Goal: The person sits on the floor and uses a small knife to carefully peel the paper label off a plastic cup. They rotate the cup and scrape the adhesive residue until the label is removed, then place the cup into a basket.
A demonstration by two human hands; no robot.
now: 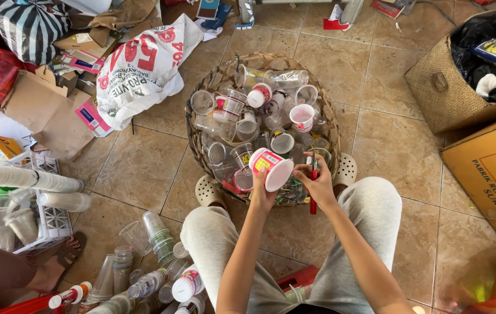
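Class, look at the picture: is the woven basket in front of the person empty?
No, the basket is filled with many plastic cups.

Our left hand [262, 195] hides part of the printed cup [271, 168]; at lower left, another person's leg [4, 273] is cut off.

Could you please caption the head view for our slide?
Left hand holds a paper cup, right hand a red cutter, over a cup-filled basket.

Far left: white woven sack [143, 70] with red and green print, beside flattened brown cardboard [44, 113] bearing a pink-and-blue label [92, 116]. Right edge: brown printed carton [492, 174]. Centre: white cup [271, 168] wrapped in a pink-and-yellow label.
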